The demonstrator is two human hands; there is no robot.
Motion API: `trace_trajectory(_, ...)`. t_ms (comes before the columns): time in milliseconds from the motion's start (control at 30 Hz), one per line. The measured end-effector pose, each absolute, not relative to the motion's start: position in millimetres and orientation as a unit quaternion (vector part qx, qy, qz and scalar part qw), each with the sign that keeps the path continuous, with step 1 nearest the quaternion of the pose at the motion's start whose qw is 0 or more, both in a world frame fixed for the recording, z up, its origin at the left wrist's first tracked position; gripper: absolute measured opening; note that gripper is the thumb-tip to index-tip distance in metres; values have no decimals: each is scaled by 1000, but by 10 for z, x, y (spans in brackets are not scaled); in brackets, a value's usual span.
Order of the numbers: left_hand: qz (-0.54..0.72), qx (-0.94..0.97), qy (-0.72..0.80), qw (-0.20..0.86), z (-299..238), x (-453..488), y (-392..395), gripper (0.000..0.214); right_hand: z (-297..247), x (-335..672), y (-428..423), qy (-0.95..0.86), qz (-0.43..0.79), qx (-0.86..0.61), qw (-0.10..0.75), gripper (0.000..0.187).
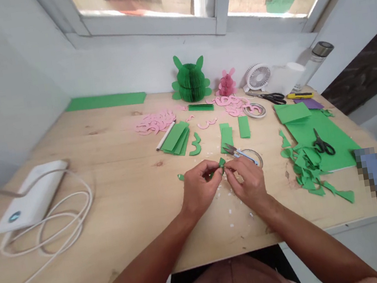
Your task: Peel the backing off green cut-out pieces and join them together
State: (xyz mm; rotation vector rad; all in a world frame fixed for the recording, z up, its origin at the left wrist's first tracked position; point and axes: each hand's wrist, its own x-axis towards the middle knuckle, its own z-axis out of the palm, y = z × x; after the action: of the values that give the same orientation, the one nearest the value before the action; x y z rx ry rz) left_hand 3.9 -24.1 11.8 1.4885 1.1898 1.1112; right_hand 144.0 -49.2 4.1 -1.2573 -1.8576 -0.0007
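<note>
My left hand (200,186) is closed in a pinch on a small green paper cutout (222,162), held above the table. My right hand (247,180) meets it from the right, thumb and forefinger pinched at the edge of the same cutout. Part of the cutout is hidden behind my fingers. Just beyond my right hand lie blue-handled snips (239,153) and a roll of clear tape (256,155). A curved green cutout (195,144) rests ahead of my left hand, close to a fanned stack of green paper strips (176,138).
A green honeycomb paper figure (191,83) and a smaller pink one (226,83) stand by the wall. Pink cutouts (155,123) lie before them. Green scraps (307,166) and black scissors (323,144) are at right. A white power bank (33,195) with a looped cable sits at left.
</note>
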Motion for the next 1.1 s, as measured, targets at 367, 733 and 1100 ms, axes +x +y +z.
trace_trajectory(367, 438, 633, 486, 414, 170, 44, -267, 8, 16, 1435, -490, -738, 11, -524, 425, 11)
trace_trajectory(733, 435, 635, 487, 413, 163, 54, -265, 8, 12, 1422, -479, -723, 30, -535, 436, 11)
trace_trajectory(1100, 422, 489, 483, 591, 111, 75, -214, 11, 19, 1413, -463, -680, 61, -569, 459, 9)
